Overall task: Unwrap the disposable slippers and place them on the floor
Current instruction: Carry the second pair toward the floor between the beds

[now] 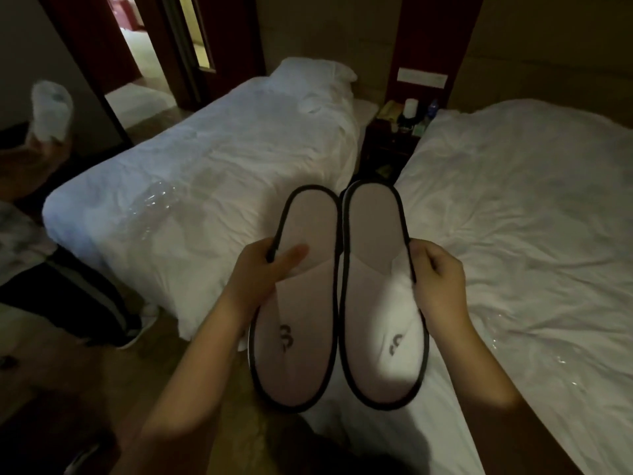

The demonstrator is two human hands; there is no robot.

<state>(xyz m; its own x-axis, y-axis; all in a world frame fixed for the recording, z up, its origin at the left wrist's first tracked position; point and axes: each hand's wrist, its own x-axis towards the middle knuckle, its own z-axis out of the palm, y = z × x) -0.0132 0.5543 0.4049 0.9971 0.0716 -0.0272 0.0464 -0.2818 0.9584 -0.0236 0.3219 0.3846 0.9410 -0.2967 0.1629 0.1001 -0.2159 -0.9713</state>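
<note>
Up at frame centre, two flat white slippers are held side by side in the air, soft fabric ovals edged in thin black piping, each with a dark printed mark on its toe cover. The left hand (265, 269) pinches the outer rim of the left slipper (298, 323); the right hand (436, 275) is closed on the outer rim of the right slipper (380, 313). Behind them lie two beds with rumpled white sheets, and a crinkled clear plastic wrapper (154, 204) rests on the left bed (219, 145).
</note>
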